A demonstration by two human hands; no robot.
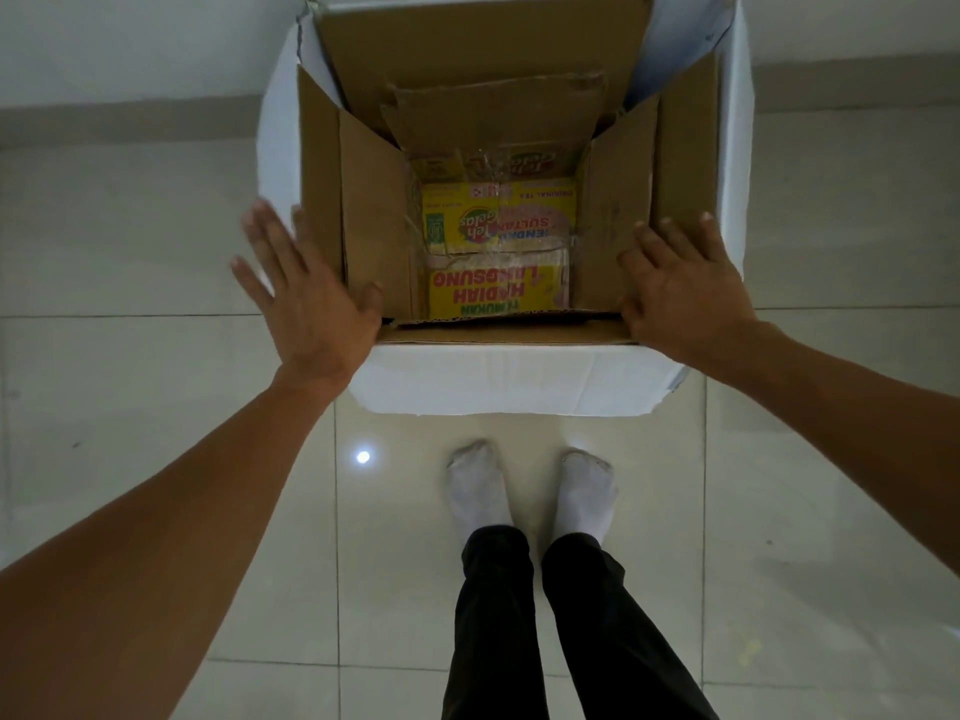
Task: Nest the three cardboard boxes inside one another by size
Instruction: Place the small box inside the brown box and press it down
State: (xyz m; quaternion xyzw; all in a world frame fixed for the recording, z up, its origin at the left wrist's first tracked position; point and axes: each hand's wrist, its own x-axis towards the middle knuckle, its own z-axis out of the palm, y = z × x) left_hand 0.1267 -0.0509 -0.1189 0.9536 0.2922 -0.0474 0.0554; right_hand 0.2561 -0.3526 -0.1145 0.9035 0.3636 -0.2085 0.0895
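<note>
A large box, white outside (498, 379), stands open on the tiled floor in front of my feet. Inside it sits a brown cardboard box (374, 215) with its flaps up. At the bottom of that one lies a small yellow printed box (498, 252), partly covered with clear tape. My left hand (306, 293) is spread flat over the left near corner of the boxes, fingers apart, holding nothing. My right hand (685, 288) is spread the same way over the right near corner, resting on the brown flap.
The boxes stand against a white wall with a grey skirting strip (104, 122). Glossy pale floor tiles (156, 407) surround them. My feet in white socks (530, 491) stand just behind the large box.
</note>
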